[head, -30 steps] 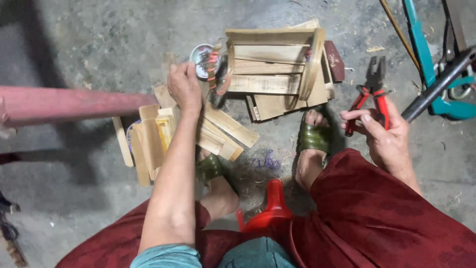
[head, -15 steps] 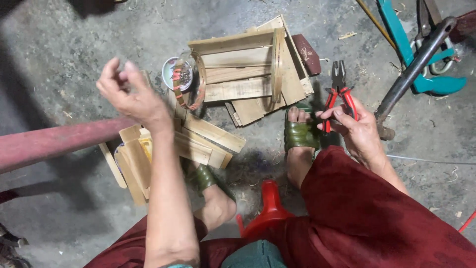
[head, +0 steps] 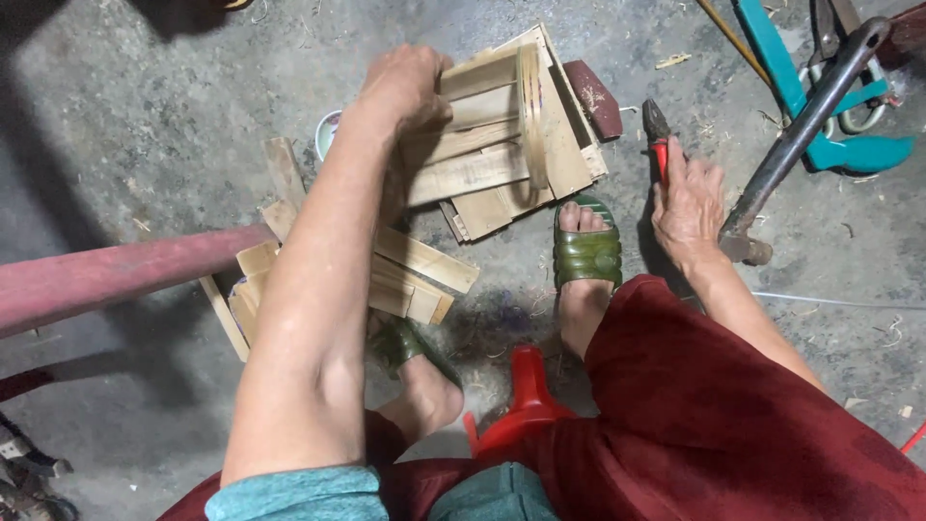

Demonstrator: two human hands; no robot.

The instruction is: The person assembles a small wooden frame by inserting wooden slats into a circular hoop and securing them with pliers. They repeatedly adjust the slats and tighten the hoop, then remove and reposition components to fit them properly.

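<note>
My left hand reaches forward and grips the near left edge of a small frame of bamboo slats lying on the concrete floor. A bent bamboo hoop stands across the frame. My right hand is closed on red-handled pliers, whose dark jaws point away from me. Both hands are apart, one on each side of my right foot in a green sandal.
Loose bamboo slats lie under my left forearm. A red pipe runs in from the left. A dark metal bar and teal-handled tool lie at right. A small round tin and a red stool edge are near.
My left hand has moved from raised at the left over onto the bamboo frame and taken hold of it. My right hand stays on the pliers. The view shifted slightly.
</note>
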